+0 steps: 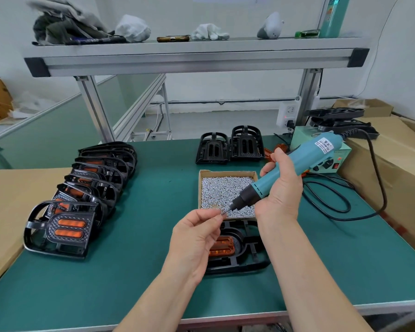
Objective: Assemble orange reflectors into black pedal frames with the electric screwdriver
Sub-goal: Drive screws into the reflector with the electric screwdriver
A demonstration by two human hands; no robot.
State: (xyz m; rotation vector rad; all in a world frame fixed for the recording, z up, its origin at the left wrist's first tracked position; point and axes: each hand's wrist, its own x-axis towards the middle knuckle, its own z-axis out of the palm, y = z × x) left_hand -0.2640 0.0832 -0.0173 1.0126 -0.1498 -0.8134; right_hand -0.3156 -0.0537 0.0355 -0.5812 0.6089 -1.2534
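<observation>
My right hand [282,188] grips the teal electric screwdriver [295,168], tilted with its black tip pointing down-left. My left hand [197,233] pinches a small screw [223,212] at the bit's tip. Below both hands a black pedal frame [247,257] lies flat on the green mat with an orange reflector [222,245] seated in it, partly hidden by my left hand. A cardboard box of silver screws [222,190] sits just behind the frame.
A row of several pedal frames with orange reflectors [82,200] leans at the left. Two bare black frames [230,146] stand at the back. The screwdriver's power unit [326,159] and black cable [340,202] lie at right, beside cardboard boxes [393,164]. An aluminium shelf [194,56] spans overhead.
</observation>
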